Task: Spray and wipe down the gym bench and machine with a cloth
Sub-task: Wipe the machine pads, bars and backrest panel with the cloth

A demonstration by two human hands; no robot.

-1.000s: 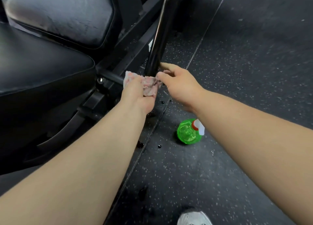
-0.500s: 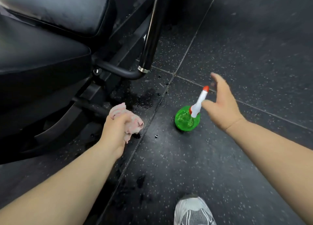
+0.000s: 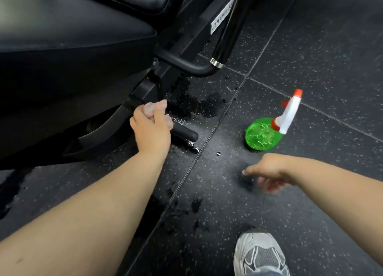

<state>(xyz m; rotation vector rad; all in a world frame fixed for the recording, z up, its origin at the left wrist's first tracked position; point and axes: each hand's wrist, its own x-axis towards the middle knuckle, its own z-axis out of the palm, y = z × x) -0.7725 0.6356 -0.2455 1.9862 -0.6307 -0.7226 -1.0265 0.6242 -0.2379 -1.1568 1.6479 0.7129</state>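
Head view looks down on my left grip (image 3: 152,128), clamped round the bunched pink cloth (image 3: 155,107). The cloth is pressed against the machine's black lower frame (image 3: 143,93), just where a short rubber-capped peg (image 3: 185,133) sticks out over the floor (image 3: 331,47). My right grip (image 3: 269,172) is blurred, but it looks empty, with the fingers loose and apart above the tiles. The green spray bottle (image 3: 262,134) sits on the floor just beyond it, near but untouched. Dark wet patches (image 3: 199,105) lie under the frame.

I judge this to be the wiping step, down on the lower frame. Next I would drag the cloth outward along the peg, wrapped round it with firm pressure. If more liquid is wanted, my right grip must first close on the bottle's neck.
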